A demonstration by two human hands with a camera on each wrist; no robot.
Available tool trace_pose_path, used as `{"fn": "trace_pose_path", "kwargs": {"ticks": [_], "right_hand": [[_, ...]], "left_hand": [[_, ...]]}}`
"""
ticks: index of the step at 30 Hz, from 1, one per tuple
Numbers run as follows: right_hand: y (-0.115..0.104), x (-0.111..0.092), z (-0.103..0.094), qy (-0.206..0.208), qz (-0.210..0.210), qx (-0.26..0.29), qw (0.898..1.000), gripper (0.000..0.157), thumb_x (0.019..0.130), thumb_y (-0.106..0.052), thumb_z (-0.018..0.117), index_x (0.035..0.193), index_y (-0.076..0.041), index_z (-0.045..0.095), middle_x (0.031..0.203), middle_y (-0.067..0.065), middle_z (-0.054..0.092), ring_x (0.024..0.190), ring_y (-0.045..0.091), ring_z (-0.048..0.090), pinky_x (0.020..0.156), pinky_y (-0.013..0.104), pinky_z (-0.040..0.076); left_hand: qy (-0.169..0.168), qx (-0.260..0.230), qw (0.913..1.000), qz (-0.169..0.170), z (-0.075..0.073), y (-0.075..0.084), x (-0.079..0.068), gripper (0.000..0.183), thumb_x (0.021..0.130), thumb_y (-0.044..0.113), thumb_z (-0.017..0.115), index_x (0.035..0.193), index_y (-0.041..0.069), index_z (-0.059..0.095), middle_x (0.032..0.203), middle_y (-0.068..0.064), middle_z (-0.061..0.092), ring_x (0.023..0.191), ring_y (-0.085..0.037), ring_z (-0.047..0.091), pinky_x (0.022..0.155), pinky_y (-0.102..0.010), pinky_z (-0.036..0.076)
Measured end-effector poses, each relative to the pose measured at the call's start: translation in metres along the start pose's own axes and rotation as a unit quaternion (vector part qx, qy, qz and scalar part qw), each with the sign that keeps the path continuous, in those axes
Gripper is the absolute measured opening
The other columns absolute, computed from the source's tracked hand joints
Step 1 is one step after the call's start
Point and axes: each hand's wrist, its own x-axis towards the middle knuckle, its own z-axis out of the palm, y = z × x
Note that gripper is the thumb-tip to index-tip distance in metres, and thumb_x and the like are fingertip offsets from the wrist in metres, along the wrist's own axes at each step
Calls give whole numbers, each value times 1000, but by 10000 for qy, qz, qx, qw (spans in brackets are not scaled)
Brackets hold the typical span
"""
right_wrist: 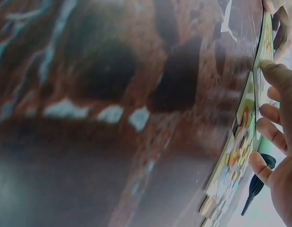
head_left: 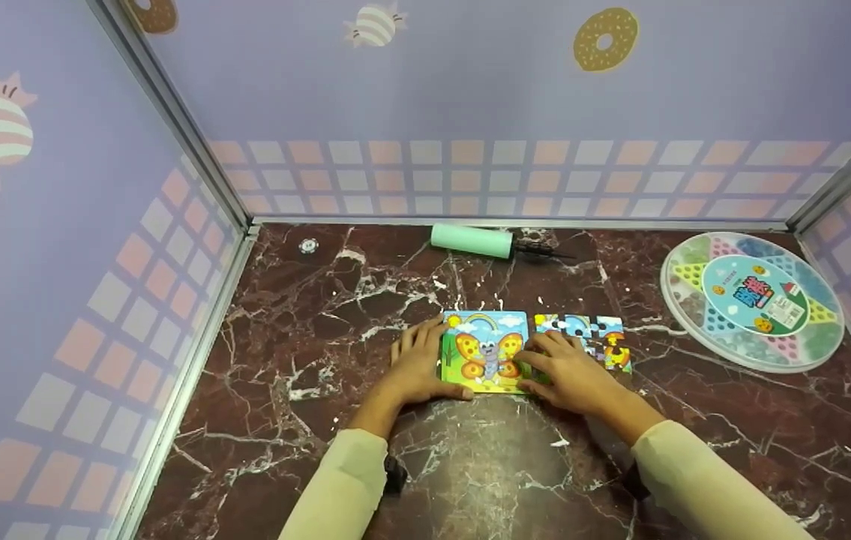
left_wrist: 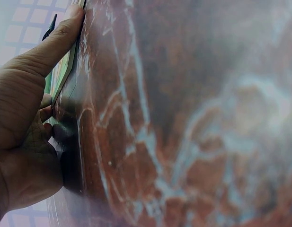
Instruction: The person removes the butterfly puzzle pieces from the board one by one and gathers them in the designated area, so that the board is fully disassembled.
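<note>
A square butterfly picture board (head_left: 486,349) lies in front of the person, between the two hands. The left hand (head_left: 419,367) holds its left side, the fingers along that edge and the thumb at the near edge; the left wrist view shows this thumb (left_wrist: 58,42) stretched along the board's rim. From the right, the right hand (head_left: 566,375) grips the other side, its fingertips over the edge and its thumb by the near corner. Partly hidden beneath and beyond the right hand are joined jigsaw pieces (head_left: 610,330) with a colourful picture. The right wrist view shows these jigsaw pieces (right_wrist: 231,161) edge-on.
A round Chinese checkers box (head_left: 751,300) stands at the right. Toward the back wall lie a mint-green cylinder (head_left: 471,240) with a black nozzle end and a small round chip (head_left: 308,245). Patterned walls (head_left: 425,97) enclose the marbled tabletop (head_left: 275,450).
</note>
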Motion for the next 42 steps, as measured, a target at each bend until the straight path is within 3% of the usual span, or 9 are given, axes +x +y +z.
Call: {"fn": "trace_pose_path", "kwargs": {"ticks": [9, 17, 24, 32, 42], "right_hand": [[-10, 11, 2, -101, 201, 92, 9997, 42, 97, -30, 85, 136, -19, 75, 124, 8, 65, 112, 33, 57, 93, 62, 50], [-17, 18, 2, -110, 176, 56, 9998, 37, 96, -21, 87, 132, -21, 77, 127, 8, 65, 110, 36, 58, 90, 67, 53], [-22, 24, 1, -229, 242, 69, 9994, 38, 93, -21, 90, 129, -21, 78, 125, 9, 65, 121, 47, 63, 94, 75, 53], [-25, 27, -1, -433, 550, 235, 9973, 36, 93, -20, 90, 126, -22, 77, 128, 9, 63, 122, 48, 61, 96, 74, 50], [-29, 31, -3, -657, 622, 247, 9956, 31, 95, -19, 88, 123, -20, 75, 133, 10, 63, 137, 57, 56, 96, 84, 50]], "left_hand": [[44, -79, 10000, 19, 0, 0, -1, 128, 71, 53, 102, 171, 11, 34, 183, -9, 25, 167, -42, 18, 134, -70, 14], [25, -72, 10000, 0, 0, 1, -1, 127, 72, 53, 102, 171, 11, 34, 183, -10, 25, 167, -42, 18, 134, -71, 15], [17, -59, 10000, -9, 2, -2, 2, 130, 70, 53, 102, 171, 11, 33, 183, -12, 24, 168, -42, 17, 134, -72, 13], [24, -25, 10000, -4, 1, 0, 1, 130, 70, 56, 102, 172, 13, 33, 183, -10, 24, 168, -42, 17, 135, -71, 13], [40, -73, 10000, 35, 1, 0, 0, 129, 71, 54, 102, 171, 11, 33, 184, -7, 24, 167, -41, 18, 134, -70, 14]]}}
